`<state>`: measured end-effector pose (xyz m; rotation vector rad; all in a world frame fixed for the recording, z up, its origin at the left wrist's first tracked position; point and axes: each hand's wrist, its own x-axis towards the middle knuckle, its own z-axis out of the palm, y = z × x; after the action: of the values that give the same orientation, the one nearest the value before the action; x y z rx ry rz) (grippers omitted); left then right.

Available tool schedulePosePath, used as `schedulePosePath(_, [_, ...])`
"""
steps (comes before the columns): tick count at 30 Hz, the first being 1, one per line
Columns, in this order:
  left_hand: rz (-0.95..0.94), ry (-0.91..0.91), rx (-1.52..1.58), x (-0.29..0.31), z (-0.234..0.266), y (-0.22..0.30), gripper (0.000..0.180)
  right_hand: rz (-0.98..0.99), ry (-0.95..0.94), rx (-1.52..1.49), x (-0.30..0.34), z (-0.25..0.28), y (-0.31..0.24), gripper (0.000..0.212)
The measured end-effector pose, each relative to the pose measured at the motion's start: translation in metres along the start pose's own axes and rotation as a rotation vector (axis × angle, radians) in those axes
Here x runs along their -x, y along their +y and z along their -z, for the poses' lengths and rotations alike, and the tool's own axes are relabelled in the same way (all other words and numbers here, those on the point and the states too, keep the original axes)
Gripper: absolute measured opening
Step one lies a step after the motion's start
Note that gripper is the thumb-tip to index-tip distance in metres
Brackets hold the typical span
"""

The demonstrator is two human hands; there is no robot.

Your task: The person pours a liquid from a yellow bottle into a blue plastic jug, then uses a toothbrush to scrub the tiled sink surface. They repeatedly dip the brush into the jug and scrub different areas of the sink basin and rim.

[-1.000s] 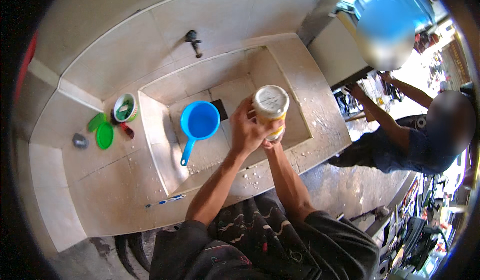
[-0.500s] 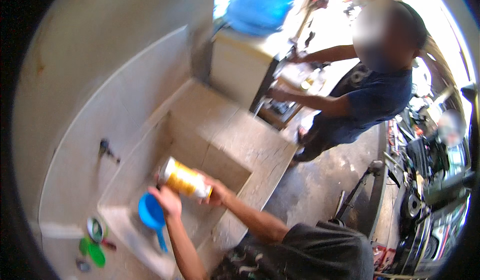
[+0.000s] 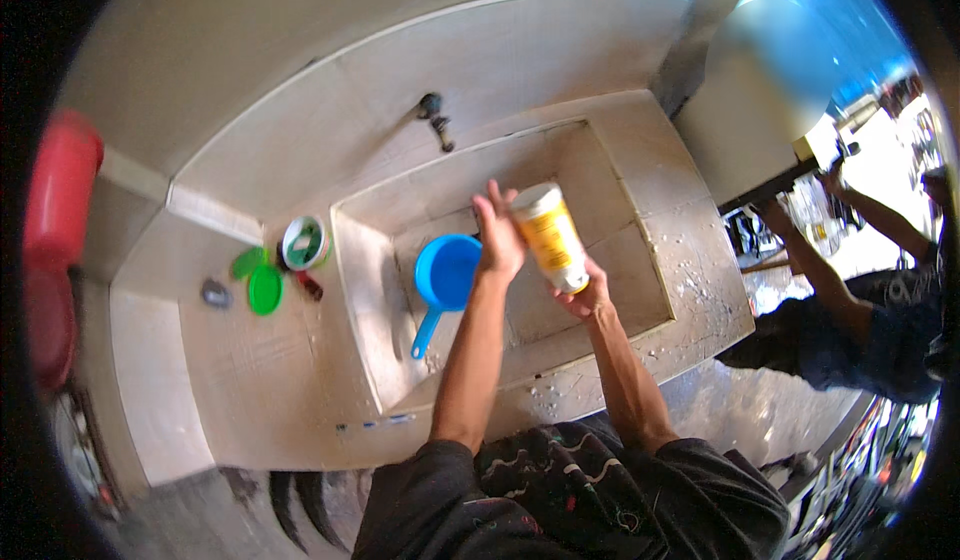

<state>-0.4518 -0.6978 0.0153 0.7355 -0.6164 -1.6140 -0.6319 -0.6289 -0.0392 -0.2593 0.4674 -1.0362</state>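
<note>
Over the tiled sink basin (image 3: 400, 405), my right hand (image 3: 590, 298) grips a yellow and white cylindrical container (image 3: 551, 237) near its lower end. The container leans, its broad white end up and toward my left hand (image 3: 500, 238). That left hand is open, palm turned up and fingers spread, just beside the container; whether they touch I cannot tell. A blue dipper (image 3: 447, 272) with a handle rests in the basin, left of and below my left forearm.
A tap (image 3: 436, 120) juts from the wall above the basin. On the left ledge are a white tub (image 3: 304, 243), green lids (image 3: 265, 290) and a grey lump (image 3: 215, 294). A red container (image 3: 62, 195) stands far left. Another person (image 3: 850, 310) works at the right.
My view has swung so the basin sits in the middle and the other person has shifted to the right edge. The container stays in my right hand, with my left hand still open beside it.
</note>
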Motion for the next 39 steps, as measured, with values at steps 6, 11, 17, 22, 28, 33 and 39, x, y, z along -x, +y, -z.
schedulePosePath(6, [0.087, 0.079, 0.082, 0.033, 0.044, -0.018, 0.103, 0.351, 0.114, 0.513, 0.015, -0.066, -0.043, 0.069])
schedulePosePath(11, [0.306, -0.093, 0.202, 0.116, 0.041, -0.045, 0.098, 0.663, 0.423, 1.238, 0.016, -0.134, -0.041, 0.05])
schedulePosePath(17, [0.328, -0.148, 0.107, 0.125, 0.039, -0.032, 0.093, 0.343, 0.589, 1.54, -0.086, -0.107, 0.011, 0.037])
schedulePosePath(22, [0.167, -0.037, 0.215, 0.167, 0.101, -0.002, 0.089, 0.709, 0.417, 1.329, -0.085, -0.098, 0.017, 0.036])
schedulePosePath(28, [0.196, 0.05, 0.279, 0.168, 0.101, 0.005, 0.086, 0.71, 0.544, 1.772, -0.136, -0.096, 0.023, 0.032])
schedulePosePath(33, [0.185, 0.118, 0.366, 0.184, 0.111, 0.007, 0.086, 0.595, 0.531, 1.671, -0.147, -0.085, 0.029, 0.033])
schedulePosePath(39, [0.118, -0.098, 0.411, 0.172, 0.123, -0.006, 0.088, 0.57, 0.636, 1.781, -0.153, -0.127, 0.027, 0.037])
